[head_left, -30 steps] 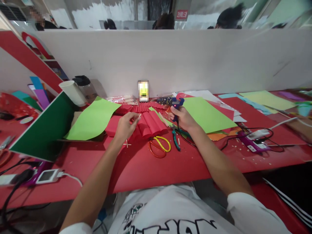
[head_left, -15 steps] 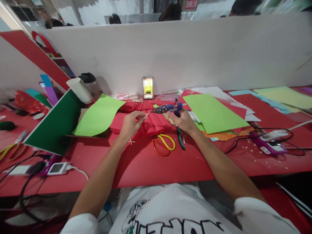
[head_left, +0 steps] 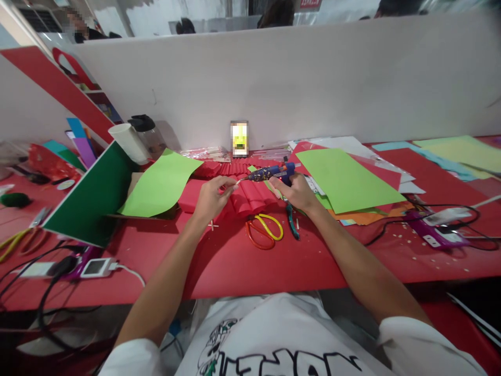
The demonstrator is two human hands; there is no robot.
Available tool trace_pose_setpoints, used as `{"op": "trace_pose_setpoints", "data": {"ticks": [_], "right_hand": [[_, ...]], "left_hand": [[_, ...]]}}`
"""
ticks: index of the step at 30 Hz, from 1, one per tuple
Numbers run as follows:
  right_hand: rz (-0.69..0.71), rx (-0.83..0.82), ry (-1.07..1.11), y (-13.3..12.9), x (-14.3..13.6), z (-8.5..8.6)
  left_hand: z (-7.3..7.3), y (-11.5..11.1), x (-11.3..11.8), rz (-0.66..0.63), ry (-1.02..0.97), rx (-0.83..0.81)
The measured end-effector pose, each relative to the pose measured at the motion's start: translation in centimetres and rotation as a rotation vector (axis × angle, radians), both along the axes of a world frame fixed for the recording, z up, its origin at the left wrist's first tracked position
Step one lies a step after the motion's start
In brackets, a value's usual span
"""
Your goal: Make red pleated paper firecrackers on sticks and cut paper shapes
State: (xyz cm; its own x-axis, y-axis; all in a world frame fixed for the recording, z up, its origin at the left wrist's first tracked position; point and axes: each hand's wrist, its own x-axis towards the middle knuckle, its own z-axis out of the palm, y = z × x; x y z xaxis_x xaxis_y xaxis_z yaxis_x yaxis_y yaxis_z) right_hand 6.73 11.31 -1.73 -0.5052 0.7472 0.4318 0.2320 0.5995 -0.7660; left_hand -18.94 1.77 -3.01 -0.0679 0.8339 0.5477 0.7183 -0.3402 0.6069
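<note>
My right hand [head_left: 298, 193] is closed around a dark blue hot glue gun [head_left: 270, 172], its nozzle pointing left. Between the fingertips of my left hand [head_left: 214, 197] is a thin pale stick [head_left: 236, 184], its tip right by the nozzle. Whether the two touch is too small to tell. Below both hands lies pleated red paper [head_left: 250, 198] on the red table. Scissors with red and yellow handles [head_left: 270, 230] rest in front of the paper, and teal-handled pliers [head_left: 292, 222] lie to their right.
Light green sheets [head_left: 348, 180] top a paper pile at right; another green sheet [head_left: 160, 183] lies left beside a dark green board [head_left: 90, 193]. A lit phone [head_left: 239, 138] leans on the white partition [head_left: 313, 78]. Purple power strips [head_left: 434, 235] with cables sit on both sides.
The whole view has shifted slightly. Both hands keep almost the same pose, with the glue gun nozzle still at the stick's tip.
</note>
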Motion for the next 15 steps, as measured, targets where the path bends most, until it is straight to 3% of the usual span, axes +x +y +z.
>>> {"op": "trace_pose_setpoints", "data": {"ticks": [15], "right_hand": [[-0.001, 0.014, -0.038, -0.15, -0.04, 0.18]], "left_hand": [[0.05, -0.01, 0.05, 0.001, -0.016, -0.001]]}}
